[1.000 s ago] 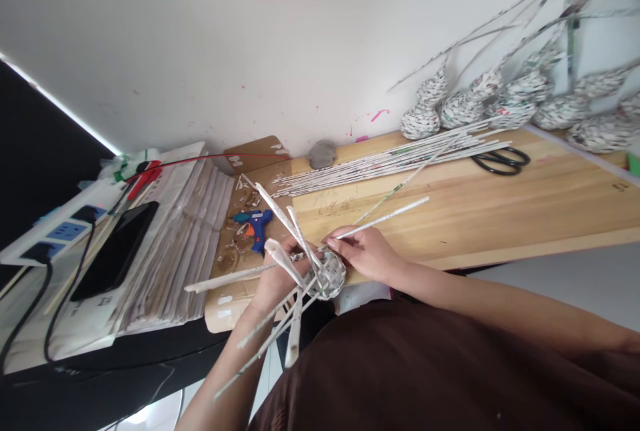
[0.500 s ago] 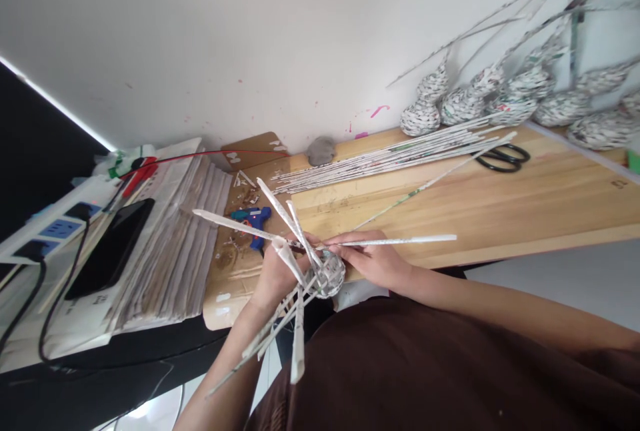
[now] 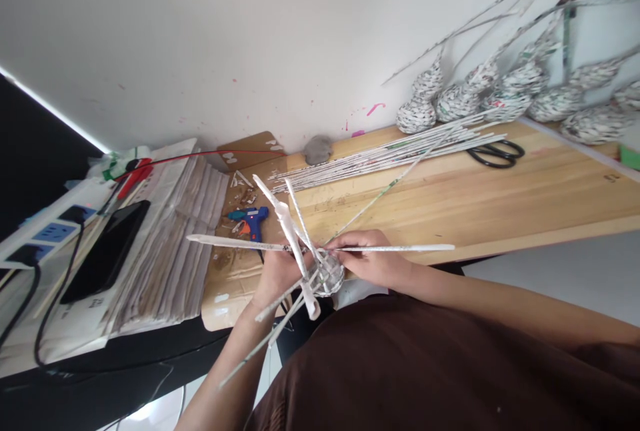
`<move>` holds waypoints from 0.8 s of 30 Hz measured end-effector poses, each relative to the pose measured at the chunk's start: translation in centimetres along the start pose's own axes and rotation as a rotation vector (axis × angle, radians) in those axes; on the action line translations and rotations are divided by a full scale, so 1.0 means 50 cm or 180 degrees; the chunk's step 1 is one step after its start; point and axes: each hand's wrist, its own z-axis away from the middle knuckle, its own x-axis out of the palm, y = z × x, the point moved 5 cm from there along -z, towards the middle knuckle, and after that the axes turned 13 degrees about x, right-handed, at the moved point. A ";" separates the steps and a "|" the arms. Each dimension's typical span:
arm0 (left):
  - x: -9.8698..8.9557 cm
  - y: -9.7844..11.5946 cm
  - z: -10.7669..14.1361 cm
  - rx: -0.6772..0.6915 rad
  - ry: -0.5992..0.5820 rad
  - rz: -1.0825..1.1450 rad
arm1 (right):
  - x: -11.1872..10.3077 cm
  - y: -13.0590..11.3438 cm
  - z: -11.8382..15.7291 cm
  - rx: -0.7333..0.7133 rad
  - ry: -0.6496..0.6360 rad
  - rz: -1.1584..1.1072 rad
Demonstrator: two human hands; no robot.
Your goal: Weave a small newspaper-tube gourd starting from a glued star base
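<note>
Lately, the paper tube has swung down almost level, suggesting weaving progresses; the right hand pinches it, grip closed; the left hand grips the round weave, closed, at the surface's near edge; the tube's free tip points right, long axis side-to-side.

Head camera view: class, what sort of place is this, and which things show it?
Probably a small craft workspace: thin paper rods lie bundled on a wooden board, woven gourd-like shapes stand by the wall, and a blue glue gun rests on cardboard.
</note>
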 end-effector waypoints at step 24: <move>-0.001 -0.008 0.011 -0.0129 0.0179 0.0092 | 0.004 -0.027 -0.023 -0.0655 0.0037 0.0463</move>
